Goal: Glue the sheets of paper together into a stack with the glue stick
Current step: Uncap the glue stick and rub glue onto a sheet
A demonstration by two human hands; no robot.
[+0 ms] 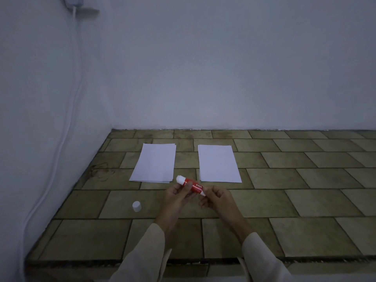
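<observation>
- While my left hand [179, 195] curls round the red barrel of the glue stick [193, 185] and my right hand [215, 197] pinches its white base end, the stick hangs tilted above the tiled surface [305, 180], with its uncapped tip pointing far-left.
- First risk, as I judge it: if the right fingers wind the base too far, the glue stands out long. It may then snap or smear in lumps once pressed on paper.
- Second risk: the bare tip looks just beside the near right corner of the left pile [154, 163]. A careless dip would dab glue on an edge and bond sheets where I do not want it.
- Third risk: thin sheets may drag or wrinkle under the stick unless one hand pins them, leaving the stack skewed.
- Fourth risk: the cap [136, 206] sits loose on the tiles, near and left of my hands. A sleeve could knock it away, and the glue would dry out.
- Count: two hands, one glue stick, one cap and two piles of white paper. The left pile and the right pile [218, 163] lie side by side with a gap between them. Offset edges show more than one sheet in each, but I cannot count them.
- Further out: one white cable [67, 119] runs down the left wall.
</observation>
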